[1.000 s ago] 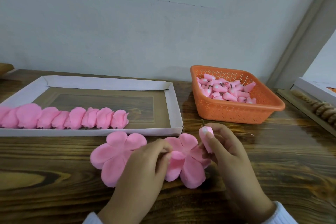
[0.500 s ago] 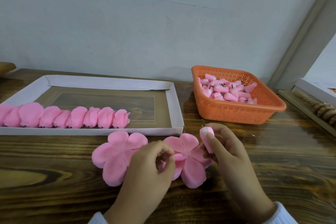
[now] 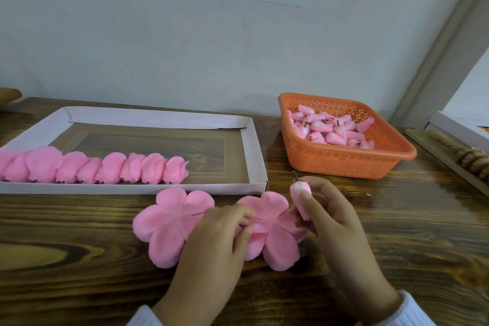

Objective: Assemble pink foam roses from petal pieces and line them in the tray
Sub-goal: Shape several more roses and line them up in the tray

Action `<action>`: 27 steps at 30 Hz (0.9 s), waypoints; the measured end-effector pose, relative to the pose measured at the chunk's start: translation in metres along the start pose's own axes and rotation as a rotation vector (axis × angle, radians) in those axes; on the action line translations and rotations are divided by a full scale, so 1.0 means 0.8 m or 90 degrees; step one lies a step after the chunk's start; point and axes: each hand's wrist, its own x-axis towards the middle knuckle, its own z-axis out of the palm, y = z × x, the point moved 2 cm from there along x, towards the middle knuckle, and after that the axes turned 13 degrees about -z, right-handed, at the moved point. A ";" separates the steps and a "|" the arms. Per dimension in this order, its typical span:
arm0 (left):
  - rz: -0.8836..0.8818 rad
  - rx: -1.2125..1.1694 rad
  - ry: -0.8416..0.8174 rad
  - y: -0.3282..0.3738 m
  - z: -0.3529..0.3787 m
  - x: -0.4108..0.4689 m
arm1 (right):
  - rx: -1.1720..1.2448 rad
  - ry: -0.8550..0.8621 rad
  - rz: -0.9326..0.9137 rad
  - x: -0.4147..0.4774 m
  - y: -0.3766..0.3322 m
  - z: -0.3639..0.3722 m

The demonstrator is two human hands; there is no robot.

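Two flat pink petal pieces lie on the wooden table in front of the tray: the left petal piece [image 3: 169, 222] and the right petal piece [image 3: 275, 235]. My left hand [image 3: 219, 241] lies between them, fingertips pinching the middle of the right piece. My right hand [image 3: 330, 219] holds a pink rose bud [image 3: 300, 197] upright, its short stem pointing up. A row of several finished pink roses [image 3: 105, 168] lines the front of the white cardboard tray [image 3: 158, 120].
An orange plastic basket [image 3: 344, 164] with several pink buds stands at the back right. A white box edge [image 3: 455, 127] and a braided brown object [image 3: 465, 153] sit at the far right. The wall is close behind the table.
My left hand's fingers have curled in and settled on the middle of the right petal piece. The right hand with the bud has stayed nearly still.
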 end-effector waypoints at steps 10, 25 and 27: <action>0.053 0.200 0.073 0.007 -0.006 -0.001 | 0.001 0.003 -0.002 0.000 0.002 0.000; -0.077 -0.224 0.158 0.008 -0.014 -0.002 | 0.011 0.009 -0.005 0.000 0.003 -0.001; -0.133 -0.292 0.143 0.006 -0.012 0.000 | 0.017 0.007 -0.005 0.000 0.001 -0.001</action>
